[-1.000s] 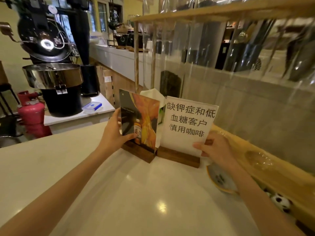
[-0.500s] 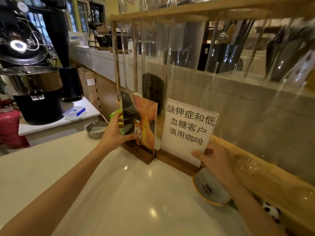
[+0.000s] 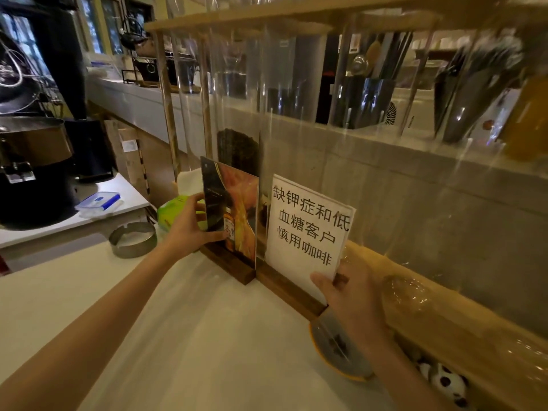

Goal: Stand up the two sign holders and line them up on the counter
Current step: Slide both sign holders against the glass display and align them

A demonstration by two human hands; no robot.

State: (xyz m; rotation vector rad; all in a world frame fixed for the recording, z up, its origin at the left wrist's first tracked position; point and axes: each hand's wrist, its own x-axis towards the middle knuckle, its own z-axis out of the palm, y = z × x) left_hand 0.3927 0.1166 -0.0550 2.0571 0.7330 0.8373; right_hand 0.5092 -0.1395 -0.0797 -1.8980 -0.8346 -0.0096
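Note:
Two sign holders stand upright side by side on the white counter [image 3: 184, 345], their dark wooden bases end to end. The left holder [image 3: 237, 209] shows a dark and orange picture with a bottle. The right holder [image 3: 308, 229] carries a white sheet with black Chinese characters. My left hand [image 3: 186, 229] grips the left edge of the picture sign, thumb on its front. My right hand [image 3: 350, 295] pinches the lower right corner of the white sign, just above its base [image 3: 287, 287].
A wooden rack with clear tubes [image 3: 267, 84] rises right behind the signs, its wooden ledge [image 3: 444, 315] running to the right. A yellow-rimmed dish [image 3: 335, 348] lies under my right wrist. A metal ashtray [image 3: 132, 238] and green packet [image 3: 172, 212] sit left of the signs.
The view has moved in closer to the signs. Both hands keep the same hold, and the two holders stay upright, bases touching end to end.

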